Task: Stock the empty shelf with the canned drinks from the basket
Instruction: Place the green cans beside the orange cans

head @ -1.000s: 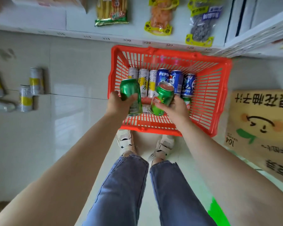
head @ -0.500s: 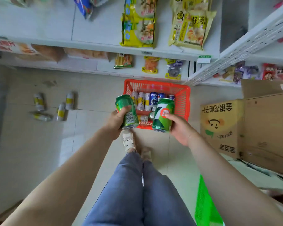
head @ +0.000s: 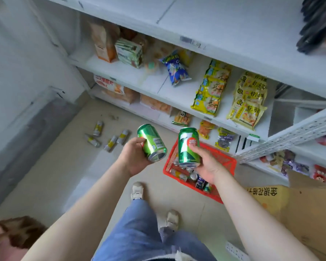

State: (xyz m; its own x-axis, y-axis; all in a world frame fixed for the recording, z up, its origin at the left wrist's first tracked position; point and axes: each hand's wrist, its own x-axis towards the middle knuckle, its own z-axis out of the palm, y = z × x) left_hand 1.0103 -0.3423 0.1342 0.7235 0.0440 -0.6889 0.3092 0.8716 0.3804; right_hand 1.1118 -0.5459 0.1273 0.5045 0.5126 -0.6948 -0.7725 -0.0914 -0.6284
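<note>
Probably a shop: shelves (head: pixel 233 44) stocked with snack packets (head: pixel 211 87).

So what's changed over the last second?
Both hands lifted their green drink cans out of the red plastic basket toward the shelves; left hand grips a tilted can, right hand an upright one. Grips unchanged; other cans remain in the basket.

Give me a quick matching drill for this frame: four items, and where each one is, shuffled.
1. tilted green can
2. upright green can
3. basket
4. white-yellow cans

a. lying loose on the floor
b. left hand
c. right hand
d. on the floor by the shelves, cans inside

Pairs: 1-b, 2-c, 3-d, 4-a
</note>
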